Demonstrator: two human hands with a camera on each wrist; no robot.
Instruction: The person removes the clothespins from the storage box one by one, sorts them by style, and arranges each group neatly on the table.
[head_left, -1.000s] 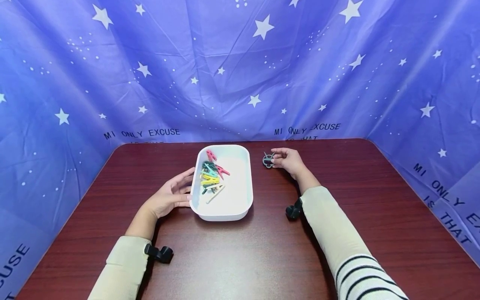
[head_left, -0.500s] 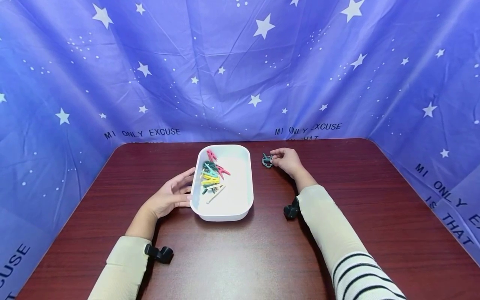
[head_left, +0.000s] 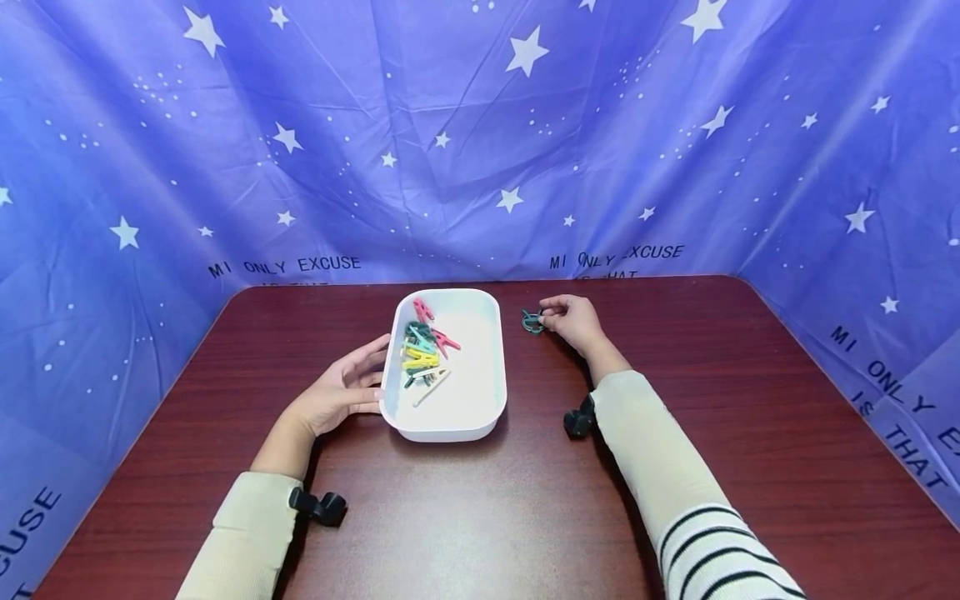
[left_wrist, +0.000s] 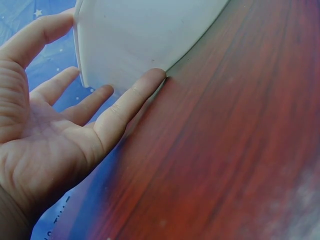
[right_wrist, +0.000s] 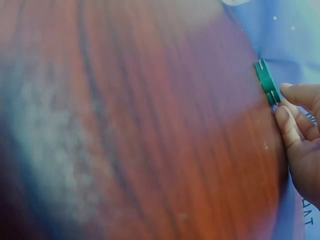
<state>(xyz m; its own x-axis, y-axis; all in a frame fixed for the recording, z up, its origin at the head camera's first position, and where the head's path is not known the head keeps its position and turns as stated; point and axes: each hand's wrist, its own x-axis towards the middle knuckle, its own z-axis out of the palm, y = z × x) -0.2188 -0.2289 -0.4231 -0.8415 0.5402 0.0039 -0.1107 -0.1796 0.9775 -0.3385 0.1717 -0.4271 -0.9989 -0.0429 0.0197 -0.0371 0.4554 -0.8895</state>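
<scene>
The clip looks light: a small, thin green frame, most likely hard plastic. I judge it stiff along its frame but springy where its parts meet, so squeezing the wrong place could make it flex or twist. Its smooth face may be a little slippery, and a narrow hold would let it swivel. It does not seem fragile. A pinch across its flat sides, close to the end, should be enough; a firm grip seems needless for so little weight.

Taking the tray as landmark, the clip is to the right of its far half, near the right wall but apart from it. The right hand is on the clip's other side, away from the tray, with thumb and fingertips together on the clip's near end. The rest of the clip sticks out past the fingertips, toward the tray. Whether it touches the bench, I cannot tell.

The left hand is at the tray's left wall, fingers spread and mostly straight, tips touching the outside without wrapping round it. That light touch probably steadies the tray. Inside the tray, the coloured pegs lie in a loose heap along its left wall.
</scene>
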